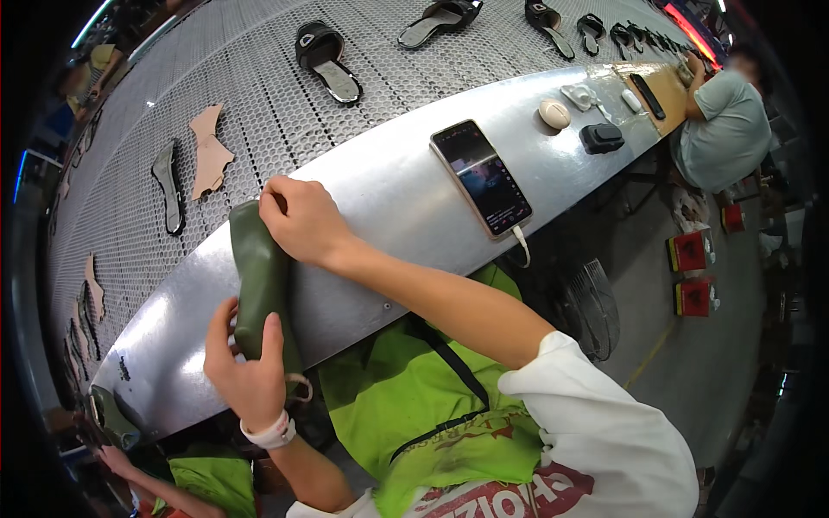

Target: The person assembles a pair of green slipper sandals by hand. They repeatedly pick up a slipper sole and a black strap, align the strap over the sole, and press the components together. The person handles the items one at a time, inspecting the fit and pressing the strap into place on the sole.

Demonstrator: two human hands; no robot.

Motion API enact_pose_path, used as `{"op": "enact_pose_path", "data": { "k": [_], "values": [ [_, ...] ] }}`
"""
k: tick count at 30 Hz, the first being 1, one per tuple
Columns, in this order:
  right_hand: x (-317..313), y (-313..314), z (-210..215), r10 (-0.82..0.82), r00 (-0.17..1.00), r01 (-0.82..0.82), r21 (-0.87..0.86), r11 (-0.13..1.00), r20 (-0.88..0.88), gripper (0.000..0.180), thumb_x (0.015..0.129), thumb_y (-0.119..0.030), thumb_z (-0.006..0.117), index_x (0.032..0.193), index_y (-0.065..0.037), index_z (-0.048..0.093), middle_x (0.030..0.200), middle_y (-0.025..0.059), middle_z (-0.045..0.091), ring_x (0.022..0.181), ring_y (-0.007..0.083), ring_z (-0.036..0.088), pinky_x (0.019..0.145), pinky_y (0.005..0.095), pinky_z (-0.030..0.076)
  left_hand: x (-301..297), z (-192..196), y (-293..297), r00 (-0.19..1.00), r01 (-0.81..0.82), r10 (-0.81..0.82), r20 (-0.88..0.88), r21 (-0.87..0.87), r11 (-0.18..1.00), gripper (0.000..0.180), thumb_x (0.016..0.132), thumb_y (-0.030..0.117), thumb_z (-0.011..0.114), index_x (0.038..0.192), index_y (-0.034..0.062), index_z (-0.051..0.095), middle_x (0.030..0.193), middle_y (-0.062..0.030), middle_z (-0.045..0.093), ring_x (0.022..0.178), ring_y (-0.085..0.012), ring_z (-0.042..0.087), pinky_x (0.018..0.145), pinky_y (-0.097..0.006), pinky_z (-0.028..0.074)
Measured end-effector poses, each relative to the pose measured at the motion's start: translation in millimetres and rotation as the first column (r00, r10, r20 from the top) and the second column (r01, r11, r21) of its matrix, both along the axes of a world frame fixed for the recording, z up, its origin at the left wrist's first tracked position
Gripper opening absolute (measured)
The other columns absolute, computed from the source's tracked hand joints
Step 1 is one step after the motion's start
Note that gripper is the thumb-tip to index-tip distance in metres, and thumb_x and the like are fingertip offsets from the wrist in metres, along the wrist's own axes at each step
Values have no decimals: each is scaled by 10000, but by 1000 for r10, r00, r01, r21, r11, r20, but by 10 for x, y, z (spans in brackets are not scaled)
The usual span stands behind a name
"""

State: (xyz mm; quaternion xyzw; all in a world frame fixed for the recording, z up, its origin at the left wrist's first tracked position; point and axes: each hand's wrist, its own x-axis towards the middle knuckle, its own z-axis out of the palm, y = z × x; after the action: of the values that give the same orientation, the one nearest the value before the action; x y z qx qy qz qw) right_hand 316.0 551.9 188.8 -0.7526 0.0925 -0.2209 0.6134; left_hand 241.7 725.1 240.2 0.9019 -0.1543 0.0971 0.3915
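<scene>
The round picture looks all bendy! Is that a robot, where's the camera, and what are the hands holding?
No robot here, just a person's own left hand and right hand. The camera sits on that person's head, looking down, and its very wide lens bends straight edges. The left hand has its grip on the lower part of a long dark green thing, maybe a boot; the right hand touches its top end. Underneath is a shiny metal table. To the right lie a phone, a pale round thing and a small black case. Beyond, black sandals rest on a grey mesh surface.
</scene>
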Motion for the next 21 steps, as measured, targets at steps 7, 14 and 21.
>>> {"op": "enact_pose_path", "data": {
  "k": [7, 14, 21],
  "values": [
    [158, 116, -151, -55, 997, 55, 13, 998, 59, 145, 835, -147, 584, 781, -16, 615, 624, 141, 639, 564, 304, 634, 567, 397, 496, 91, -54, 37, 987, 12, -46, -155, -213, 977, 428, 770, 56, 695, 1171, -28, 569, 932, -102, 600, 759, -164, 579, 672, -292, 471],
    [132, 173, -135, -37, 997, 36, 19, 999, 66, 138, 833, -137, 588, 791, -9, 620, 604, 125, 630, 537, 255, 615, 543, 363, 480, 76, -24, 107, 980, 14, -59, -189, -230, 973, 450, 766, 41, 675, 1194, -27, 554, 992, -116, 587, 807, -166, 573, 706, -293, 472],
    [151, 240, -126, -37, 997, 35, 22, 999, 64, 126, 832, -109, 598, 797, 8, 631, 600, 100, 625, 510, 164, 586, 516, 300, 460, 79, -19, 198, 977, -8, -35, -211, -198, 980, 468, 757, 59, 682, 1200, -26, 553, 1041, -130, 584, 876, -189, 562, 752, -306, 468]
  ]
}}
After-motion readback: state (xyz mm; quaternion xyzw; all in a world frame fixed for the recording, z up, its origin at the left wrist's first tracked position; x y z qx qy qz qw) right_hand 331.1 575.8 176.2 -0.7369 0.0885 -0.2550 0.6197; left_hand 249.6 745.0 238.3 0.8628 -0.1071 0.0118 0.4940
